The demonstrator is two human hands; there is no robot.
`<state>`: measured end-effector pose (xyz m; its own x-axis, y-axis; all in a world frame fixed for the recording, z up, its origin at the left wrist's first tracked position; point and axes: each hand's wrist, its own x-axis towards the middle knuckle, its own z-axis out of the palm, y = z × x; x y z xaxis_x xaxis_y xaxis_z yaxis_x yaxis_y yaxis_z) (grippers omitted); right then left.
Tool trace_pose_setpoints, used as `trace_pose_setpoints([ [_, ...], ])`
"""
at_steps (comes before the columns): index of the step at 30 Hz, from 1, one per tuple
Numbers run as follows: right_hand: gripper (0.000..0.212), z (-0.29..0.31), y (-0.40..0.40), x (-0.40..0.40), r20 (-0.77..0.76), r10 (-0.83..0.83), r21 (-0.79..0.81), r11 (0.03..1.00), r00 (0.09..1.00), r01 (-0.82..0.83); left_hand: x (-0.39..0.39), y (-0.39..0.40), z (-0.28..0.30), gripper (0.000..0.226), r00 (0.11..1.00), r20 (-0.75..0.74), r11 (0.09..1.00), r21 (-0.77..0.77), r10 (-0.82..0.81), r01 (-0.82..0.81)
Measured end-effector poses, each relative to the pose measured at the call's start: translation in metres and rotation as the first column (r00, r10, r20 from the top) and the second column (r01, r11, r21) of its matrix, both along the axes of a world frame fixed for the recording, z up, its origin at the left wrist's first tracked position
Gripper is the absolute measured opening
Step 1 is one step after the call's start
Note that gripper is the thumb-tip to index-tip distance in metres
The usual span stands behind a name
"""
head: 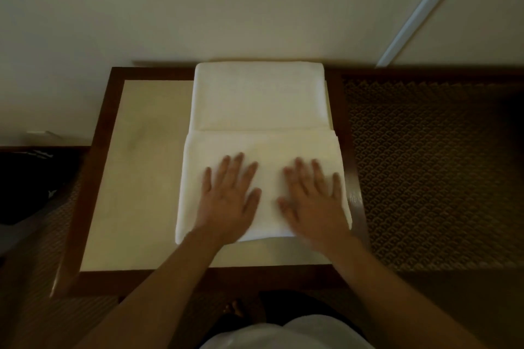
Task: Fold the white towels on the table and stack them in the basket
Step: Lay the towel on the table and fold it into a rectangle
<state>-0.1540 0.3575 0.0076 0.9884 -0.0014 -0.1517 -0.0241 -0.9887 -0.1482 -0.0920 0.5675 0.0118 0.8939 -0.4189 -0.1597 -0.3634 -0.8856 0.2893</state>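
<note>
Two folded white towels lie on the table (133,178), which has a pale top and a dark wooden frame. The far towel (259,96) sits against the wall. The near towel (263,147) lies just in front of it, their edges meeting. My left hand (229,195) rests flat on the near towel's left half, fingers straight and spread. On its right half my right hand (312,198) presses flat, fingers straight too, slightly blurred. No basket is in view.
A patterned brown carpet (425,172) spreads right of the table. A dark object (25,181) sits on the floor at the left. The pale wall (198,8) rises right behind the table. A white rail (425,8) slants down the wall.
</note>
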Motion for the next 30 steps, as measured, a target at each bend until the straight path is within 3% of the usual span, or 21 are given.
trace_pose_setpoints([
  [2, 0.068, -0.008, 0.002, -0.014, -0.017, 0.076, 0.014, 0.997, 0.997, -0.076, -0.009, 0.007, -0.009, 0.066, 0.996, -0.006, 0.993, 0.083, -0.086, 0.086],
  [6, 0.067, -0.015, -0.041, -0.030, 0.014, 0.042, -0.042, 0.998, 0.999, -0.041, -0.015, 0.058, -0.018, 0.067, 0.999, 0.020, 0.989, 0.147, -0.034, 0.031],
  [10, 0.070, -0.016, -0.066, -0.039, 0.033, 0.101, 0.042, 0.994, 0.994, -0.102, -0.021, 0.093, -0.020, 0.066, 1.000, 0.013, 0.999, 0.032, -0.025, 0.025],
  [14, 0.087, -0.023, -0.091, -0.056, 0.042, 0.161, 0.117, 0.979, 0.986, -0.165, -0.040, 0.123, -0.025, 0.076, 0.982, 0.121, 0.986, -0.067, -0.143, 0.152],
  [16, 0.083, -0.025, -0.098, -0.067, 0.075, 0.124, 0.140, 0.981, 0.989, -0.133, -0.045, 0.133, -0.027, 0.075, 0.970, 0.174, 0.979, -0.078, -0.172, 0.188],
  [22, 0.067, -0.015, -0.105, -0.057, 0.181, 0.255, -0.027, 0.967, 0.950, -0.254, -0.029, 0.150, -0.022, 0.053, 0.948, 0.224, 0.968, -0.053, -0.227, 0.245],
  [26, 0.055, 0.000, -0.097, -0.058, 0.214, 0.104, 0.157, 0.978, 0.971, -0.139, -0.029, 0.145, -0.004, 0.039, 0.996, 0.093, 0.970, -0.242, -0.006, 0.029],
  [28, 0.053, 0.013, -0.087, -0.062, 0.167, -0.034, 0.312, 0.950, 0.985, -0.020, -0.033, 0.139, 0.009, 0.022, 0.988, -0.006, 0.926, -0.349, 0.154, -0.147],
  [30, 0.045, 0.026, -0.073, -0.072, 0.142, -0.147, 0.457, 0.887, 0.979, 0.067, -0.041, 0.135, 0.022, 0.022, 0.944, -0.150, 0.842, -0.428, 0.293, -0.329],
])
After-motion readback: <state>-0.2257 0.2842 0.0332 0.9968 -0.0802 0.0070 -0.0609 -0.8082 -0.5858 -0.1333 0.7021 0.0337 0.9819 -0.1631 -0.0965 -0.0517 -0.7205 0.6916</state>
